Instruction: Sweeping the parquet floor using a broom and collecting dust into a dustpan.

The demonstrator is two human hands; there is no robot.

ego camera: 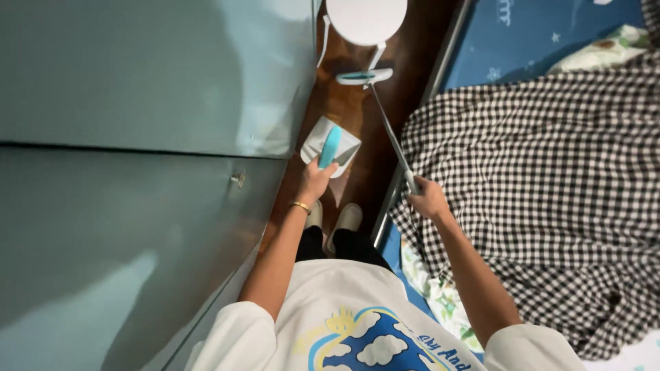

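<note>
My left hand (315, 181) is closed around the teal handle (330, 147) of a white dustpan (328, 144), fingers wrapped tight with no gap showing; a gold bracelet (300, 205) sits on that wrist. The dustpan hangs low over the brown floor (357, 110), its mouth pointing away from me, just beside the grey-green cabinet (137, 137) on my left

My right hand (427, 199) is shut on the thin metal pole of a broom (364, 77), gripping near its upper end. The pole slants down and away from me to a small teal and white head that rests on the floor, well ahead of the dustpan and apart from it

Just past the broom head stands a white round stool (366, 19), its leg coming down close to the head; I cannot tell if they touch

Below the dustpan my two pale shoes (348, 218) stand side by side on the floor, in the narrow strip between the cabinet and a bed. The bed's metal rail (440, 62) runs along my right. A black and white checked blanket (550, 192) covers most of the bed, over a blue sheet (536, 34), and my right hand hovers at the blanket's edge
</note>
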